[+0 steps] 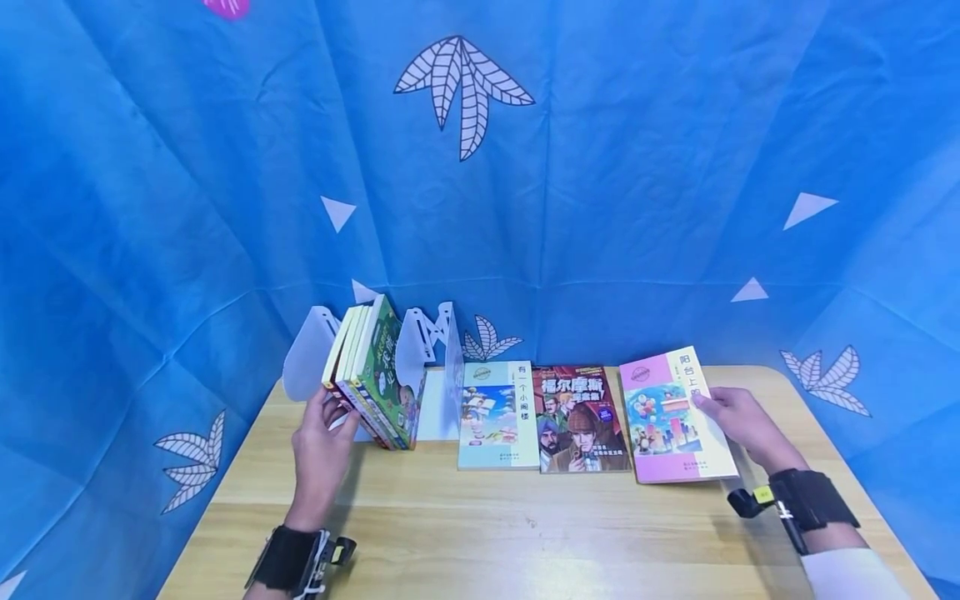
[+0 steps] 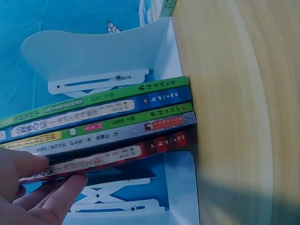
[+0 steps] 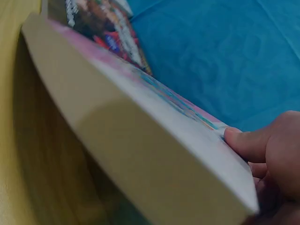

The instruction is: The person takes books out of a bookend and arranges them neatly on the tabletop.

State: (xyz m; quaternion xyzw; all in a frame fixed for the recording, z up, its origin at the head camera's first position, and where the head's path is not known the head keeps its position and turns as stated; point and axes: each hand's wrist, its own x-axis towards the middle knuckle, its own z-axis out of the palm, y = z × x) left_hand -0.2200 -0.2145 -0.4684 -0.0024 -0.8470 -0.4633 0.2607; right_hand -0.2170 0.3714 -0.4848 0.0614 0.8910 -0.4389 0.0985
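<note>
My left hand (image 1: 324,446) is at the left end of a row of several upright, leaning books (image 1: 393,375). In the left wrist view, its thumb and fingers pinch the outermost one, a book with a dark red spine (image 2: 117,157). A white expandable bookend (image 2: 98,54) stands around the row, with plates on both sides. On the right, my right hand (image 1: 753,425) holds a pink-and-cream book (image 1: 663,425) by its right edge, thumb on the cover. The right wrist view shows this book tilted, its page block (image 3: 136,154) facing the camera; the fingers beneath are partly hidden.
Between the hands, a pale green book (image 1: 487,454) and a dark detective-cover book (image 1: 581,421) lie side by side, covers up, toward the back of the wooden table (image 1: 525,533). A blue patterned cloth (image 1: 600,208) hangs behind and at both sides.
</note>
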